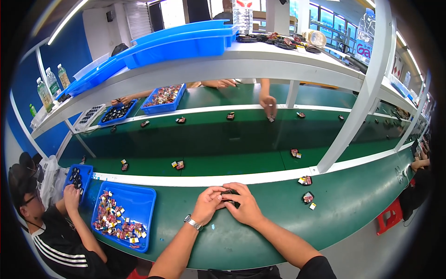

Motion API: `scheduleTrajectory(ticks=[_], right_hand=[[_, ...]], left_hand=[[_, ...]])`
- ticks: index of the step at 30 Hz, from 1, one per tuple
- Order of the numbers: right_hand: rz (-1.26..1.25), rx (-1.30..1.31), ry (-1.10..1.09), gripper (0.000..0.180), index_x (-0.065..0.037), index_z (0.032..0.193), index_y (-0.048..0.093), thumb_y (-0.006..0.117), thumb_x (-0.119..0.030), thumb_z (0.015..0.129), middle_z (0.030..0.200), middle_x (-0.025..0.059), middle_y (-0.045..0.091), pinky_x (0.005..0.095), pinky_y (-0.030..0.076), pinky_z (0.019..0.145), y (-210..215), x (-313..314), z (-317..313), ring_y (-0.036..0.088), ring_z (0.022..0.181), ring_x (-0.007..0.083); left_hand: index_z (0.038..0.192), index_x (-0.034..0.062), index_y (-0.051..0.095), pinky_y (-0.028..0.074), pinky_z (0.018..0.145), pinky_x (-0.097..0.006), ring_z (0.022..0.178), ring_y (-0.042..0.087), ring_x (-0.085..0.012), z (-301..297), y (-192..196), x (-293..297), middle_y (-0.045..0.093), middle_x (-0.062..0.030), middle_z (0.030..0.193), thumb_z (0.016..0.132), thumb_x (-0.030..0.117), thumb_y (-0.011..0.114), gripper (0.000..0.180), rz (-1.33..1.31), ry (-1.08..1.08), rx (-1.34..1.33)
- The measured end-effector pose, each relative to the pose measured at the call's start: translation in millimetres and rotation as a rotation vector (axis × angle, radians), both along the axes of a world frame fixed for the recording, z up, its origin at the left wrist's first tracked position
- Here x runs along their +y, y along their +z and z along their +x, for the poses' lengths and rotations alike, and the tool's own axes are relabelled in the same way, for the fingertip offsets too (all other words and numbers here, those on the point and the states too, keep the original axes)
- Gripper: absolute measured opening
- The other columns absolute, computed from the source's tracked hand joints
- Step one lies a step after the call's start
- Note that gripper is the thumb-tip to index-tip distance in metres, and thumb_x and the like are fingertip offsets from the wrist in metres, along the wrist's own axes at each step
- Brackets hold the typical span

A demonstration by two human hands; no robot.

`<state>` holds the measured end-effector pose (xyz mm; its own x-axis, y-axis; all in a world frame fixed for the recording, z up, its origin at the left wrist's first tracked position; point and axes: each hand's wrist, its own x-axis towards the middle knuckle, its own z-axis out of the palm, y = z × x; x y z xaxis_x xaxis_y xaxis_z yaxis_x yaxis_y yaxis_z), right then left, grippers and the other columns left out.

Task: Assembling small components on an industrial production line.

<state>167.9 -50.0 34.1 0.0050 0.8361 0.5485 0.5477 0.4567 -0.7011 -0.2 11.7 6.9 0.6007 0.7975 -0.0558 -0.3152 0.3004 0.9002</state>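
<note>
At the near left, a blue tray (pixel 139 197) of small mixed-colour parts sits on the green bench (pixel 260 232), with a seated co-worker's hand (pixel 71 195) at a smaller blue bin (pixel 86 172) beside it. Moving right to near centre, the left hand (pixel 208 202), a watch at its wrist, and the right hand (pixel 243 204) meet, both pinched together on one small black component (pixel 231 193) held just above the bench. It appears light, rigid and easily dropped; the outer edges look the safest hold. Further right, two similar black-and-red pieces (pixel 307 197) lie loose near the white divider rail (pixel 195 179). On the far side, another worker's hand (pixel 268 103) touches the conveyor belt (pixel 209 139).
</note>
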Motion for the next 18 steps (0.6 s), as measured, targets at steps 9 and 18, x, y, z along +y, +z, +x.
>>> scheduleTrajectory(ticks=[9, 18], right_hand=[[0.059, -0.046, -0.038, 0.022, -0.009, 0.096, 0.074, 0.075, -0.005, 0.075, 0.122, 0.0078, 0.064, 0.0414, 0.047, 0.101, -1, 2, 7, 0.055, 0.12, 0.0314], [-0.022, 0.0, 0.025, 0.024, -0.01, 0.101, 0.073, 0.072, -0.003, 0.078, 0.129, 0.0108, 0.059, 0.0434, 0.044, 0.105, 1, 2, 6, 0.051, 0.125, 0.034]], left_hand=[[0.124, 0.0018, 0.052, 0.055, 0.096, -0.04, 0.11, 0.065, -0.0219, 4, 9, -3, 0.064, -0.0138, 0.123, 0.1, 0.009, 0.057, 0.025, -0.044, -0.018, -0.084], [0.125, 0.0015, 0.05, 0.054, 0.098, -0.041, 0.111, 0.064, -0.0222, 6, 5, -5, 0.063, -0.0148, 0.126, 0.101, 0.008, 0.055, 0.026, -0.049, 0.08, -0.068]])
